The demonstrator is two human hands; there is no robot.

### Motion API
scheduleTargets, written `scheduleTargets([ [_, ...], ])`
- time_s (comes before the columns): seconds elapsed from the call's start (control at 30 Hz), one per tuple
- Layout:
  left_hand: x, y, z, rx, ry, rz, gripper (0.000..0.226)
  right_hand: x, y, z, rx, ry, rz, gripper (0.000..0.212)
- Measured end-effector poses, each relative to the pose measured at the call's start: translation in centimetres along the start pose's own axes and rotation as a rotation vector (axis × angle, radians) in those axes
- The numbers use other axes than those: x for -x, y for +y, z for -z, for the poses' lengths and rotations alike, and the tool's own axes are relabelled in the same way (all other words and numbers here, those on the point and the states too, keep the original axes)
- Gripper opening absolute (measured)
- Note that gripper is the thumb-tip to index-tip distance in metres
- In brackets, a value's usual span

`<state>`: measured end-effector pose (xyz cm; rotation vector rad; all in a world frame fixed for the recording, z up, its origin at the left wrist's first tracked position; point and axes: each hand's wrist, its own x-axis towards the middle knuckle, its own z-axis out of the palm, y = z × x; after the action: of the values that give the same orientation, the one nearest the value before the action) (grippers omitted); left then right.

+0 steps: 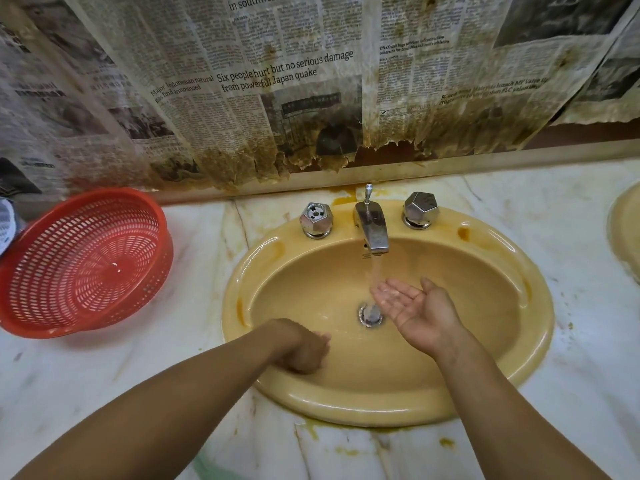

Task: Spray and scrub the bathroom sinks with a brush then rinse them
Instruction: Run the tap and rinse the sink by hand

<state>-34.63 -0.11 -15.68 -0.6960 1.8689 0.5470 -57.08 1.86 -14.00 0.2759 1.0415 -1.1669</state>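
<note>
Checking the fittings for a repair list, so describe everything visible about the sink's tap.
The tap is a short chrome spout, dulled and spotted, fixed at the back centre of the rim of the yellow sink. A thin lift rod rises behind it. It is running: water falls onto the fingers of the right hand, held palm up below. Faceted chrome handles flank it; the left handle shows an open centre. No hand touches it.
</note>
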Motion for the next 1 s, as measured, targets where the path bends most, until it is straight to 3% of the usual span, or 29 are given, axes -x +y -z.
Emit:
scheduleTargets([
  [0.1, 1.5, -1.1, -0.1, 0.030, -0.074, 0.083, 0.054, -0.1, -0.1, -0.3, 0.004, -0.009, -0.004, 0.061],
  [0.2, 2.9, -3.0, -1.0, -0.189, 0.159, 0.210, 0.061, 0.5, 0.9, -2.3, 0.005, -0.057, -0.021, 0.053],
  [0.27, 3.2, -3.5, -1.8, -0.218, 0.198, 0.199, 0.062, 1.5, 2.4, -4.1, 0.105, -0.134, -0.066, 0.049],
  [0.37, 3.7, -2.5, -1.9, 0.029, -0.002, 0.168, 0.051, 2.9, 4.4, -5.5, 0.317, -0.247, -0.162, 0.046],
  [0.43, 5.2, -2.2, -1.2, 0.204, -0.078, 0.154, 0.054, 3.1, 4.5, -5.2, 0.393, -0.232, -0.165, 0.046],
  [0.7, 7.8, -1.3, -2.2, 0.092, 0.161, 0.219, 0.051, -0.1, -0.6, -0.3, 0.119, 0.003, -0.014, 0.050],
  [0.87, 8.3, -1.8, -1.3, 0.323, 0.043, 0.192, 0.059, -0.5, -1.0, -1.2, 0.096, -0.029, -0.008, 0.049],
  [1.0, 7.2, -3.2, -2.0, -0.051, 0.150, 0.287, 0.053, 0.8, 1.4, -4.4, 0.238, -0.158, -0.062, 0.047],
])
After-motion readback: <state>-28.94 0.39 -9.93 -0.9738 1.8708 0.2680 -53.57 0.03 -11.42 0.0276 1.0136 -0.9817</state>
